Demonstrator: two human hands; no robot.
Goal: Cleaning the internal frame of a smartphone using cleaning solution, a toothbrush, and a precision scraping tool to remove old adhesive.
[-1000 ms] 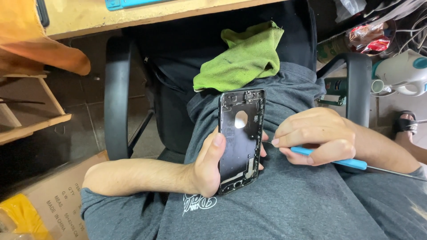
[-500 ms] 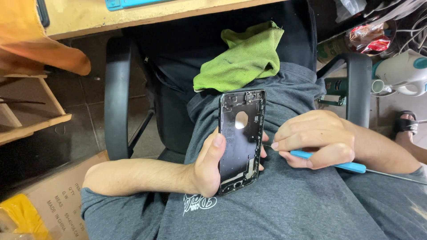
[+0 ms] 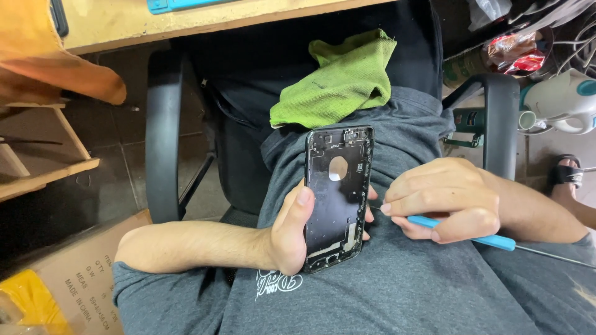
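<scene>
Lap: phone shell (image 3: 336, 198) between left fingers (image 3: 302, 201)

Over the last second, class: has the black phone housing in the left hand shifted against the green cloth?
No. The black phone housing keeps its top edge just below the green cloth, gripped by the left hand exactly as before.

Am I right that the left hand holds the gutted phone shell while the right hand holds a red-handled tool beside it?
Not quite: the head view shows the tool in the right hand has a blue handle. The left hand does hold the phone shell.
</scene>
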